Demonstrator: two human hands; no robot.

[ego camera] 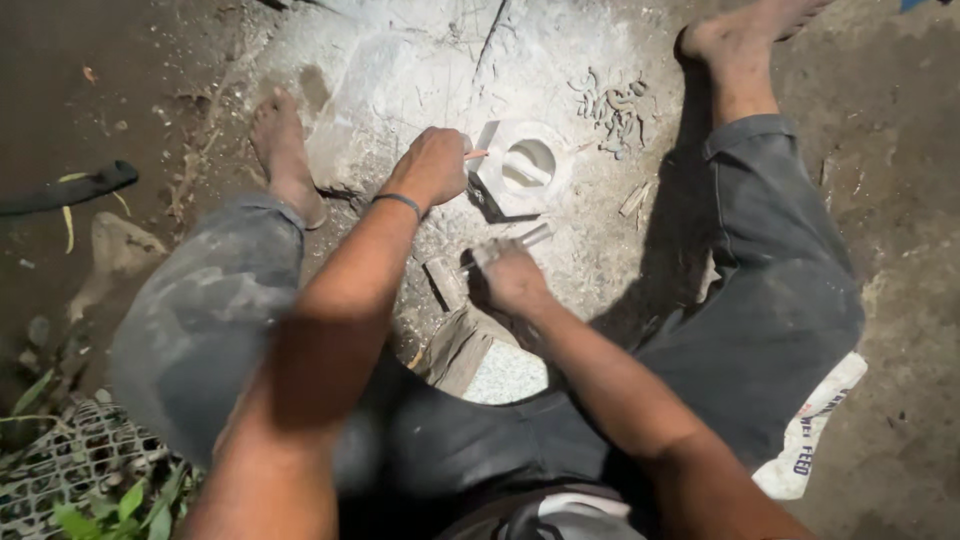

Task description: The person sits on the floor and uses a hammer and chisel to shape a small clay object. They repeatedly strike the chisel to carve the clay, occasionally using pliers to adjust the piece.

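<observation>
My left hand (433,165) is closed around a thin orange-tipped tool (476,154), its tip at the left edge of a white carved stone block (522,170) with a round hollow. A small pale cylinder lies inside the hollow. My right hand (510,277) is blurred and grips a short metal tool (520,241) just below the block. Both hands work over a dusty white slab (400,70) between my spread legs.
Small carved white pieces (612,108) lie in a heap right of the block. A wooden block (458,348) and a pale stone (507,374) rest near my lap. My bare feet (283,150) flank the slab. A white sack (812,428) lies under my right leg; wire mesh (70,465) at bottom left.
</observation>
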